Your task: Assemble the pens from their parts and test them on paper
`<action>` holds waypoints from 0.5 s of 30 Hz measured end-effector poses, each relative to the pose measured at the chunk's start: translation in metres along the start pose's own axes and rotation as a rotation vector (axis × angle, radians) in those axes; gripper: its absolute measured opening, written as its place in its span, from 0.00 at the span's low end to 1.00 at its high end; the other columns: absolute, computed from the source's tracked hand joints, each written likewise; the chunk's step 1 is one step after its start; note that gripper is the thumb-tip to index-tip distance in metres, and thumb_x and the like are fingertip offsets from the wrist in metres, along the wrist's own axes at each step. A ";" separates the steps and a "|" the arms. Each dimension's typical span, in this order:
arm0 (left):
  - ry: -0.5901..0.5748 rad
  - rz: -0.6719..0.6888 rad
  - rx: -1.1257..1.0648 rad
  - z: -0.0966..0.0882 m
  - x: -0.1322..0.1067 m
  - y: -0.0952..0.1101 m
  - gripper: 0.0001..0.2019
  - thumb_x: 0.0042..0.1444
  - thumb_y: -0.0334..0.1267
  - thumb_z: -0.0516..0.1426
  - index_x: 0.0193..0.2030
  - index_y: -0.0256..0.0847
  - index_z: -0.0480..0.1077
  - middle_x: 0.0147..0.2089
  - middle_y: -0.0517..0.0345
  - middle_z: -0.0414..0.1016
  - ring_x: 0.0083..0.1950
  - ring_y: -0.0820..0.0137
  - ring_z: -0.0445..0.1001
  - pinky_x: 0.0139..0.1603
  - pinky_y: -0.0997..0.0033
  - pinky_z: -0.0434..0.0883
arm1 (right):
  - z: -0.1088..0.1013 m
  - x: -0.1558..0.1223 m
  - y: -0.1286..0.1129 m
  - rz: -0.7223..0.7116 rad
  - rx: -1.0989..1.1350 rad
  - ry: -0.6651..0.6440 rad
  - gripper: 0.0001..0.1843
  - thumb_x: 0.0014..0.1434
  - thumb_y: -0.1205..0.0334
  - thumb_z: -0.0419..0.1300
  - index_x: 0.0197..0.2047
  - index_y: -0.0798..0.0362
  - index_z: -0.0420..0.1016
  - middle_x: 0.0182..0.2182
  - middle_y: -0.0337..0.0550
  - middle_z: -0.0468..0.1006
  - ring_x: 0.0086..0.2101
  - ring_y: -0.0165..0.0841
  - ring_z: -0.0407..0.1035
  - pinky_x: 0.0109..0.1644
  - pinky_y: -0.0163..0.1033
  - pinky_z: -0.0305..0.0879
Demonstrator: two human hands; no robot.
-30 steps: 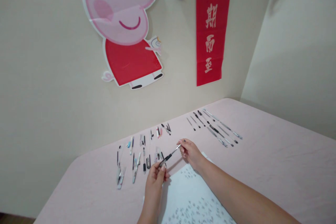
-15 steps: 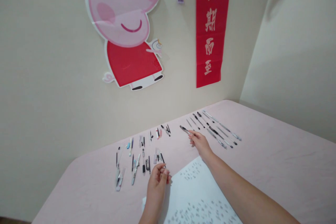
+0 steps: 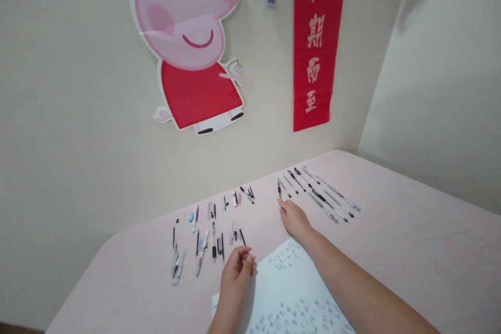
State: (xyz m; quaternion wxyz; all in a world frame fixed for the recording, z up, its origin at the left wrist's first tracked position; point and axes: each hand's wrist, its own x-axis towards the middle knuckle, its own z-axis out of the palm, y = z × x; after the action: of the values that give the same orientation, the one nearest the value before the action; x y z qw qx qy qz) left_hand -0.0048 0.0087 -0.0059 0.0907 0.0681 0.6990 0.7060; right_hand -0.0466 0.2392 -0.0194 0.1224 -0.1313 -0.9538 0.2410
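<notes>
Your right hand [image 3: 294, 217] grips a pen [image 3: 279, 189] beyond the paper [image 3: 270, 288]; by its left edge, your left hand's [image 3: 236, 270] grip is unclear.

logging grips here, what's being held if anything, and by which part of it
The right hand pinches a pen by its near end, the dark end pointing away. No held thing shows in the left hand.
</notes>
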 end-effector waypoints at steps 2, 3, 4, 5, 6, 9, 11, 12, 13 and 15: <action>0.000 0.003 -0.001 0.000 0.000 0.000 0.16 0.44 0.49 0.63 0.34 0.39 0.70 0.22 0.63 0.68 0.24 0.73 0.67 0.28 0.72 0.65 | -0.001 0.001 -0.004 0.011 -0.093 -0.021 0.24 0.63 0.67 0.47 0.61 0.55 0.65 0.43 0.50 0.75 0.42 0.36 0.69 0.44 0.36 0.60; 0.001 0.004 0.001 0.000 0.001 0.000 0.17 0.44 0.50 0.63 0.34 0.39 0.70 0.22 0.62 0.68 0.24 0.73 0.67 0.28 0.72 0.65 | -0.002 0.001 -0.006 0.016 -0.128 -0.025 0.24 0.63 0.67 0.47 0.62 0.54 0.63 0.43 0.50 0.74 0.42 0.37 0.69 0.43 0.36 0.60; 0.002 0.005 0.001 0.000 0.001 0.000 0.17 0.44 0.50 0.63 0.34 0.39 0.70 0.22 0.62 0.68 0.24 0.73 0.67 0.27 0.72 0.65 | -0.002 0.002 -0.007 0.021 -0.154 -0.025 0.25 0.62 0.67 0.46 0.62 0.54 0.62 0.43 0.51 0.74 0.42 0.37 0.69 0.43 0.37 0.59; 0.002 0.005 -0.001 0.000 0.001 0.000 0.17 0.43 0.50 0.63 0.34 0.39 0.70 0.22 0.62 0.68 0.24 0.73 0.67 0.27 0.72 0.64 | -0.003 0.004 -0.009 0.026 -0.175 -0.022 0.25 0.62 0.67 0.46 0.63 0.55 0.61 0.43 0.52 0.74 0.42 0.37 0.69 0.43 0.37 0.59; 0.002 0.004 -0.004 0.000 0.001 0.000 0.18 0.43 0.50 0.63 0.34 0.39 0.70 0.22 0.62 0.68 0.24 0.73 0.67 0.27 0.72 0.64 | -0.003 0.005 -0.010 0.031 -0.191 -0.019 0.25 0.62 0.68 0.46 0.63 0.55 0.61 0.44 0.52 0.74 0.42 0.38 0.69 0.43 0.37 0.59; 0.002 0.004 -0.011 0.001 0.001 0.000 0.18 0.43 0.51 0.63 0.33 0.39 0.70 0.21 0.62 0.68 0.23 0.73 0.67 0.27 0.72 0.64 | -0.004 0.010 -0.011 0.029 -0.211 -0.017 0.25 0.62 0.68 0.46 0.62 0.56 0.61 0.45 0.54 0.73 0.42 0.39 0.69 0.43 0.38 0.59; 0.001 0.003 -0.006 0.001 0.000 0.001 0.18 0.43 0.51 0.63 0.33 0.39 0.70 0.21 0.63 0.67 0.23 0.73 0.66 0.26 0.72 0.63 | -0.004 0.014 -0.010 0.016 -0.216 -0.008 0.26 0.61 0.69 0.46 0.63 0.56 0.60 0.46 0.54 0.73 0.43 0.39 0.69 0.43 0.39 0.59; 0.001 0.002 -0.004 0.001 0.000 0.001 0.18 0.42 0.51 0.63 0.33 0.39 0.70 0.21 0.63 0.67 0.23 0.73 0.66 0.26 0.72 0.63 | -0.004 0.015 -0.010 0.012 -0.216 -0.004 0.27 0.61 0.69 0.46 0.64 0.56 0.59 0.46 0.54 0.73 0.43 0.39 0.69 0.44 0.39 0.59; 0.001 0.000 -0.004 0.001 0.000 0.001 0.18 0.42 0.51 0.63 0.33 0.39 0.70 0.21 0.63 0.67 0.23 0.73 0.66 0.26 0.72 0.63 | -0.003 0.017 -0.009 0.015 -0.216 0.000 0.27 0.61 0.69 0.46 0.64 0.56 0.59 0.46 0.54 0.72 0.43 0.39 0.69 0.44 0.39 0.59; 0.004 -0.005 -0.006 0.001 0.000 0.001 0.19 0.42 0.51 0.64 0.33 0.39 0.71 0.22 0.62 0.67 0.23 0.73 0.66 0.26 0.72 0.63 | -0.003 0.019 -0.008 0.029 -0.210 0.002 0.27 0.61 0.69 0.47 0.64 0.55 0.59 0.46 0.53 0.72 0.43 0.39 0.69 0.44 0.38 0.59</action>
State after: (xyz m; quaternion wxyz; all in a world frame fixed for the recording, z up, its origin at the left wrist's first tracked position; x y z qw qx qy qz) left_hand -0.0049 0.0095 -0.0049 0.0913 0.0646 0.6973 0.7080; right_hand -0.0654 0.2395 -0.0099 0.1054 -0.1576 -0.9716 0.1413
